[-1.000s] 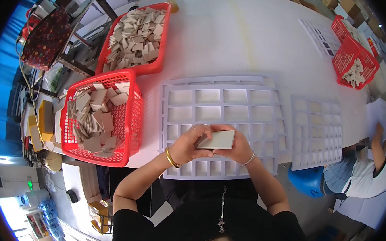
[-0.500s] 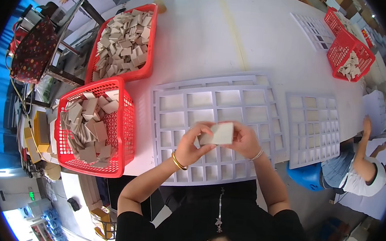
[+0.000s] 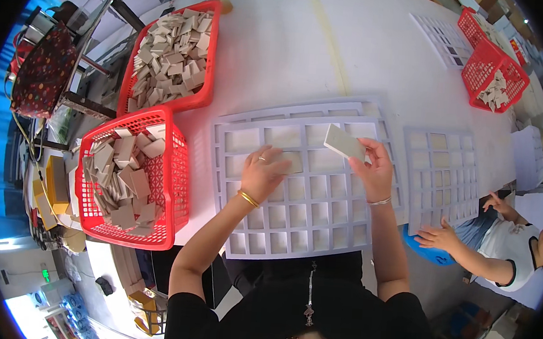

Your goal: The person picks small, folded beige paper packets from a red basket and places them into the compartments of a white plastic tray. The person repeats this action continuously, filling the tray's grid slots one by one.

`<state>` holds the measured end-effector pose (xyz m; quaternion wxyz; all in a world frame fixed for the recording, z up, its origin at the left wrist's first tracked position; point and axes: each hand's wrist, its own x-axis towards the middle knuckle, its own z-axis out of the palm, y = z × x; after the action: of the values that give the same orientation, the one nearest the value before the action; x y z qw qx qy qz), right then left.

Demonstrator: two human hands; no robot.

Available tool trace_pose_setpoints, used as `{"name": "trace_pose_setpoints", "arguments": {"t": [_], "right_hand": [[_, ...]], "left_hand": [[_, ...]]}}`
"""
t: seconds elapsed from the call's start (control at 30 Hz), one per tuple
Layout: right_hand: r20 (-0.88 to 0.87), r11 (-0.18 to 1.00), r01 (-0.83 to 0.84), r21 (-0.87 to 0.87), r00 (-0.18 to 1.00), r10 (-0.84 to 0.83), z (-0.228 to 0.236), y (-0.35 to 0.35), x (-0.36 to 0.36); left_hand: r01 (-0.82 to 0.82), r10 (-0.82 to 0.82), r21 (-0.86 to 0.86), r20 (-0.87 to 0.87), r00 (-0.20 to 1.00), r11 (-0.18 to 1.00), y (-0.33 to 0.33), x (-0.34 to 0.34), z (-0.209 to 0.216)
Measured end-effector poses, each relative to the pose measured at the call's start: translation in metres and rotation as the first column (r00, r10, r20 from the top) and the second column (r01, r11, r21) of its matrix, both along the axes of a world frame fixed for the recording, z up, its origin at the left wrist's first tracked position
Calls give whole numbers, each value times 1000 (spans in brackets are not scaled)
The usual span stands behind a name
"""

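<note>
In my right hand (image 3: 375, 170) a flat, pale square tile (image 3: 344, 142) is gripped by its right end, tilted above the upper right cells of a white grid tray (image 3: 232, 124). Over the tray's left-middle cells is my left hand (image 3: 263, 174), its fingers slightly blurred and closed on a beige tile (image 3: 293, 163) low at a cell. The tray has larger cells in its far rows and smaller ones nearer me. Another white tray (image 3: 359, 106) shows from beneath it.
Two red baskets of tiles, a near basket (image 3: 176, 182) and a far basket (image 3: 211, 58), stand left. Another grid tray (image 3: 409, 179) lies right, by a co-worker's hands (image 3: 438, 236). A red basket (image 3: 476, 73) and a slotted tray (image 3: 429, 29) sit far right.
My hands, together over the tray before, have parted. The right lifted a tile up and away; the left moved left and down to a cell. The co-worker's arms have shifted toward their tray.
</note>
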<state>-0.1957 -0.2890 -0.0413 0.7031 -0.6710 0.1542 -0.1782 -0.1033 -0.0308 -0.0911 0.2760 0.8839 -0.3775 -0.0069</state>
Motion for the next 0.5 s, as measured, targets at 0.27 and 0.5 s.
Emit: {"name": "trace_pose_setpoints", "arguments": {"t": [0.27, 0.5], "right_hand": [[10, 828, -70, -556, 996, 91, 0, 18, 38], [114, 740, -115, -663, 961, 252, -41, 32, 86]], "left_hand": [[-299, 289, 124, 95, 953, 946, 19, -17, 12], [-190, 175, 28, 277, 945, 981, 21, -14, -4]]}}
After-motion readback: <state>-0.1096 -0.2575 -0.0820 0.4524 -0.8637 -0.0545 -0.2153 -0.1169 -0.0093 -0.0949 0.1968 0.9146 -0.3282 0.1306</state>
